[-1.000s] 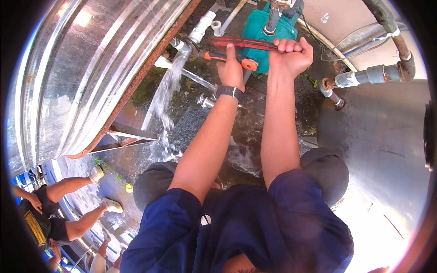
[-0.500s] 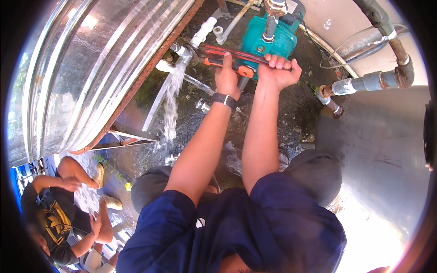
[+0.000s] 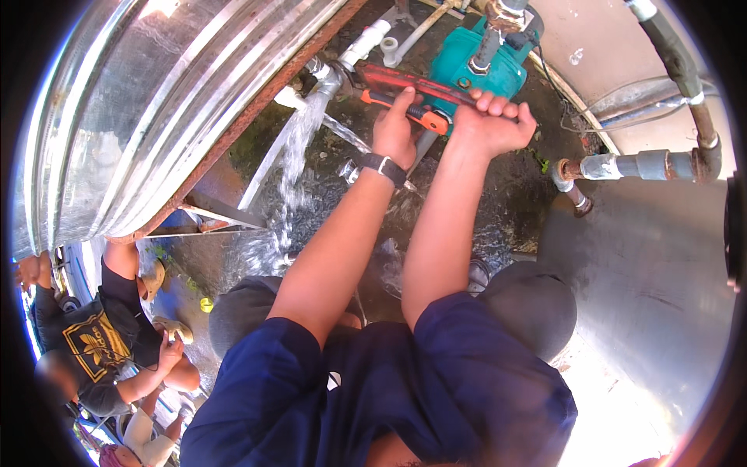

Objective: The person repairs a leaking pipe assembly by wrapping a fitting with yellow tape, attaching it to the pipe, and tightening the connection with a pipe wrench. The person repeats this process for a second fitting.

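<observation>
My right hand (image 3: pixel 492 128) is closed round the far end of a long red wrench handle (image 3: pixel 424 84). Below that handle runs a shorter orange-and-black grip (image 3: pixel 428 118), and my left hand (image 3: pixel 394 138) is wrapped about it with the thumb up against the red handle. Whether both handles belong to one tool is hidden. The tool's head meets a metal pipe fitting (image 3: pixel 330 81) beside the tank. Water (image 3: pixel 294 152) pours from this fitting and splashes on the ground. A white plastic pipe (image 3: pixel 364 42) joins it from above.
A teal pump (image 3: pixel 471 58) stands just beyond my right hand. The ribbed metal tank (image 3: pixel 156 117) with a rusty rim fills the left. At right are grey pipes (image 3: pixel 622 166) and a smooth metal drum (image 3: pixel 630 272). A person (image 3: pixel 97 342) in dark clothes sits at lower left.
The view has shifted slightly, so the pump and wrench appear farther right. Both hands keep their grips. Water splashes wider at the ground. The person at left has an arm raised toward the tank.
</observation>
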The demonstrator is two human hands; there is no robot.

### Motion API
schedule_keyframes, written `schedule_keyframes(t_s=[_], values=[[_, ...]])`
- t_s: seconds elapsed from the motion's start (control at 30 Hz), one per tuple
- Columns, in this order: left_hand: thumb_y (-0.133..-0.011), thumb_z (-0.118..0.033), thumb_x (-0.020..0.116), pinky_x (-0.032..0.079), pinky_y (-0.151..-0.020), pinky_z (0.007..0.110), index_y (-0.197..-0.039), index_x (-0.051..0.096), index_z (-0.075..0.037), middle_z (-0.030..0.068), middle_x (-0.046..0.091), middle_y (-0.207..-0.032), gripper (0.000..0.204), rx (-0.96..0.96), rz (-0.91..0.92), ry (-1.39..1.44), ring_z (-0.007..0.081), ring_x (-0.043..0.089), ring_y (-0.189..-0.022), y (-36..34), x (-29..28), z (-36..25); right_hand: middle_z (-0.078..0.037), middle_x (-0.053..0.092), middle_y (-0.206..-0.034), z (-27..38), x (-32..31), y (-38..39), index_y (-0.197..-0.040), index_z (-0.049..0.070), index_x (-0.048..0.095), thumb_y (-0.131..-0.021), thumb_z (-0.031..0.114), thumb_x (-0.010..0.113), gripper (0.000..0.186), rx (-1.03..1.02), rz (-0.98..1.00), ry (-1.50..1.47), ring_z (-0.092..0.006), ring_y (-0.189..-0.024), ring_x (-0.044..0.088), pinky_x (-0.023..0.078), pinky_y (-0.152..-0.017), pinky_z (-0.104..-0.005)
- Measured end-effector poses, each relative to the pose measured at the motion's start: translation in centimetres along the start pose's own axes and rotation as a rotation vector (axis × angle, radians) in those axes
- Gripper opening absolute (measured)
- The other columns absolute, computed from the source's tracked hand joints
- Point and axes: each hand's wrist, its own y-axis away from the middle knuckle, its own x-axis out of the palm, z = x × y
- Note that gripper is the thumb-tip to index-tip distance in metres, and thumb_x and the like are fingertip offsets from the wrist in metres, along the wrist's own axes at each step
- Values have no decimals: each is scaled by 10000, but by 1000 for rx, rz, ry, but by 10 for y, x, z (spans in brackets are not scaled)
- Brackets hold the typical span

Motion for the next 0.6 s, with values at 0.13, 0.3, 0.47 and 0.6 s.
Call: schedule_keyframes(t_s=[0.13,0.3,0.47,0.6], values=[[-950,-240,679,511,-924,438,-1221,565,-62,103,625,-1188,343,37,-8,-21,247,615,-1033,1,1,1,-4,348,-478,-6,25,-1,-573,168,360,-784,304,561,322,21,70,86,-184,-441,361,338,-542,-366],[-923,-172,700,480,-971,457,-1210,569,-68,83,630,-1225,332,15,59,117,249,599,-1115,2,2,-1,4,368,-476,-18,41,0,-570,187,371,-781,321,566,317,25,324,185,-181,-435,361,347,-556,-363],[-894,-114,722,457,-966,488,-1249,541,-101,60,636,-1256,399,-6,70,128,243,586,-1168,-1,-4,-3,13,357,-467,-3,29,-2,-562,199,362,-798,324,540,321,4,25,113,-158,-429,361,335,-550,-344],[-867,-57,729,476,-931,494,-1372,378,-121,55,631,-1300,618,3,103,187,227,619,-1153,-8,-9,1,-4,381,-508,-17,53,4,-582,162,376,-828,296,541,325,-19,103,190,-171,-441,372,338,-521,-348]])
